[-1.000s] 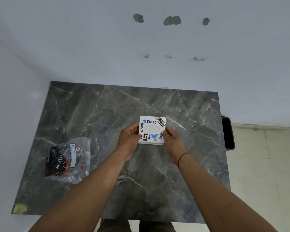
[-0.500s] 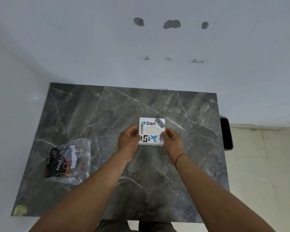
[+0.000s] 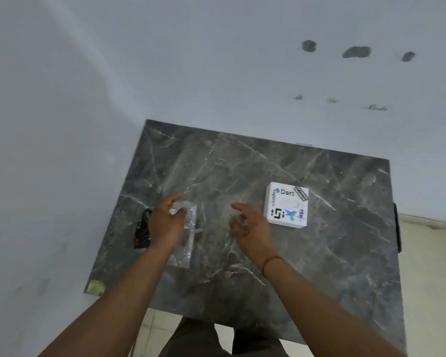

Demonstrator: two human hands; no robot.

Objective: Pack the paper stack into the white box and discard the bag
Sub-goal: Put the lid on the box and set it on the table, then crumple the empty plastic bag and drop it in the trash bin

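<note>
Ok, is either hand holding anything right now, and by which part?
The left hand has its grip on the clear plastic bag, near its far upper end. The right hand is open and holds nothing; the white box lies free on the table.

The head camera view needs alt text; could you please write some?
A person's left hand grips a clear plastic bag on a grey marble table, while the right hand hovers open beside it. A stickered white box sits closed further right.

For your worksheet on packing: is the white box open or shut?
Shut. The white box lies flat on the marble table, stickered lid fully covering it, no gap showing.
</note>
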